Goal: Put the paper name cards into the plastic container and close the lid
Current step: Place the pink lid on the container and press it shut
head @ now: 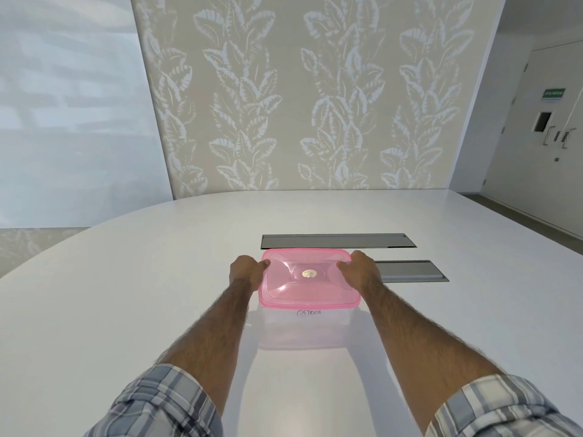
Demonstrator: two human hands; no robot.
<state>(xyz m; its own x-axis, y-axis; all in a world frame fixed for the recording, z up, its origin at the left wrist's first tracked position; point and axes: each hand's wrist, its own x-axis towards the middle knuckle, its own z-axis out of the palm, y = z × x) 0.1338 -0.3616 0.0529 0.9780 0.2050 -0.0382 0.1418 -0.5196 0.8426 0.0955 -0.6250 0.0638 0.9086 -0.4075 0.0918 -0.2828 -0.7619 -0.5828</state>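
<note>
Pink lid [310, 290] on container [306, 329] | left hand [246, 271] grips left edge | right hand [361, 268] grips right edge

The person wears a short-sleeved checked shirt: the left sleeve [157, 405] and right sleeve [504, 408], at the frame's bottom corners, are plaid in blue-grey, white and cream. Beyond the cuffs the forearms [214, 326] are uncovered and hairy, and the left hand [246, 272] and right hand [359, 269] are bare.

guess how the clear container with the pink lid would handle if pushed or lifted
Probably light: the container has see-through walls showing little inside besides the word OSTRICH. It would likely slide easily on the glossy table. Its wide base makes tipping unlikely; the pink lid, gripped by the left hand and right hand, may flex.
</note>
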